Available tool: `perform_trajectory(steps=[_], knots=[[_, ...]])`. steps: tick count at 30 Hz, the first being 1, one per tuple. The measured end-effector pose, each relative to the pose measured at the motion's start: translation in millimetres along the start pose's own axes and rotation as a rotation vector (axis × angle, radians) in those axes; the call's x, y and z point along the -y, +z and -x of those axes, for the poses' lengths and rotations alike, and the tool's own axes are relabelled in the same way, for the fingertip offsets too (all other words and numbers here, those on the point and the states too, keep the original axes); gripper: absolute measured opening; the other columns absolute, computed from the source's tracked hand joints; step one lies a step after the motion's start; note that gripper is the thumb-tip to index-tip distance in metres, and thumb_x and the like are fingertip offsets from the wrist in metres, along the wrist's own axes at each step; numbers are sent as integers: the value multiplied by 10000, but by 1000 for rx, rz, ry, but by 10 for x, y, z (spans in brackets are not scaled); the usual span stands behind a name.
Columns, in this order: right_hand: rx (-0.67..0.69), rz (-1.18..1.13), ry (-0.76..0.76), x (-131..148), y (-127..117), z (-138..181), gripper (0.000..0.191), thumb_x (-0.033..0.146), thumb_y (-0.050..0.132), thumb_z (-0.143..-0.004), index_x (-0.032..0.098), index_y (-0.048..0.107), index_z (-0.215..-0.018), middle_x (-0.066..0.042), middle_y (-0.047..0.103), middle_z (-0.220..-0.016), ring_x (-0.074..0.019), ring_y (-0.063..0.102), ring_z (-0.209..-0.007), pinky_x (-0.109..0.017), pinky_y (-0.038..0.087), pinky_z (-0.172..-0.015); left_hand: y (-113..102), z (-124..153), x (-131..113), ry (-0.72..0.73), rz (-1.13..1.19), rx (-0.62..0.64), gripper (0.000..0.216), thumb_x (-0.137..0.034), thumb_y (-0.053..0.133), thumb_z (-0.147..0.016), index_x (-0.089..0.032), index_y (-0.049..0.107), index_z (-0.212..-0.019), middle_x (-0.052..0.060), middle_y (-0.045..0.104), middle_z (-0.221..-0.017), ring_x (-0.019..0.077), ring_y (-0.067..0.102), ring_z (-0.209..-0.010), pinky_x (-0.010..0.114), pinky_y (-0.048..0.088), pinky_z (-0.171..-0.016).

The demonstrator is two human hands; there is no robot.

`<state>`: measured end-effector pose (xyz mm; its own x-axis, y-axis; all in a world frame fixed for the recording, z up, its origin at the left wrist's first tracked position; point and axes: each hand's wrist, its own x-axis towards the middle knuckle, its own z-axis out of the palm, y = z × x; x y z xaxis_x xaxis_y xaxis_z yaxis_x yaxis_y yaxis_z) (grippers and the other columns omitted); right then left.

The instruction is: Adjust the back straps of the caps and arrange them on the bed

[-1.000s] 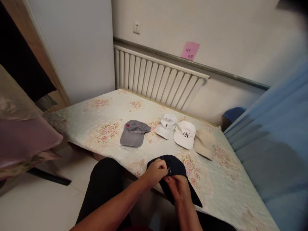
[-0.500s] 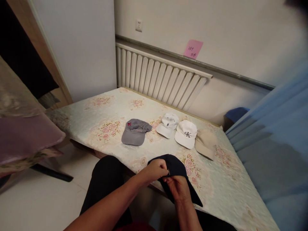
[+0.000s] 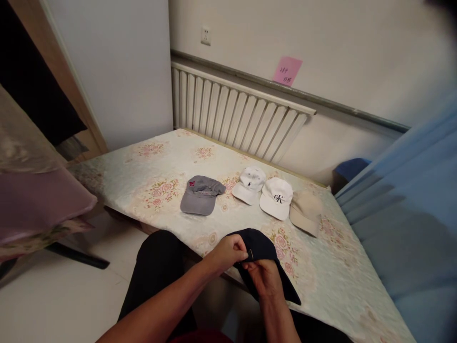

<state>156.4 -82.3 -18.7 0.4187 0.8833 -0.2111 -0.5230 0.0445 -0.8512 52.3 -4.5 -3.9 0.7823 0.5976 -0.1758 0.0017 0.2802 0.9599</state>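
Over the front edge of the flowered table cover I hold a dark navy baseball cap [image 3: 259, 242], its brim pointing down to the right. My left hand [image 3: 228, 251] pinches the cap's edge beside a small metallic piece, perhaps a strap buckle. My right hand [image 3: 263, 276] reaches inside the cap, with its fingers curled against the band and partly hidden. Beyond them lie a grey cap [image 3: 200, 202], a white cap with a small dark emblem [image 3: 246, 188], a white cap with black letters [image 3: 274, 209] and a beige cap [image 3: 303, 216].
A floral cover [image 3: 167, 157] spreads over the low flat surface. Behind it, a white radiator [image 3: 228, 112] lines the wall. Blue curtain [image 3: 410, 214] hangs at the right, next to a blue object [image 3: 352, 169]. A pink-covered seat [image 3: 43, 205] stands at the left.
My left hand has slid slightly left along the cap's edge, leaving more of the metallic piece showing. The right hand and the other caps have stayed in place.
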Motion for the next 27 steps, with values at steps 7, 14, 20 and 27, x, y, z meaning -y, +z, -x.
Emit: perform_trajectory(steps=[7,14,20,27], knots=[[3,-20,-4,-34,0,18,98,130,598,-512,223,624,-530,12,580,-575,-135,434,-538,-276,382,-506,25,-72,159,28,1,-73,128,-179,595,-606,-186,481,-664,-39,565,-461,135,564,-460,226,358,-484],[-7,-8,-41,-23,-57,8,80,150,616,-562,222,652,-571,4,608,-597,-139,453,-544,-280,395,-518,21,30,92,106,-115,-189,120,-253,562,-679,-196,459,-657,-43,540,-501,130,532,-498,232,340,-504],[-51,-146,-67,32,-70,30,107,111,638,-539,212,609,-518,23,575,-558,-134,482,-545,-281,404,-526,7,271,104,35,-235,-206,143,-291,499,-743,-183,489,-650,-52,472,-528,108,459,-493,234,330,-499],[-19,-261,-116,32,-88,68,123,96,671,-571,203,625,-533,46,565,-530,-120,508,-530,-287,434,-550,79,349,420,-316,449,83,300,-401,636,-756,-129,620,-883,22,619,-710,97,553,-540,216,391,-531]])
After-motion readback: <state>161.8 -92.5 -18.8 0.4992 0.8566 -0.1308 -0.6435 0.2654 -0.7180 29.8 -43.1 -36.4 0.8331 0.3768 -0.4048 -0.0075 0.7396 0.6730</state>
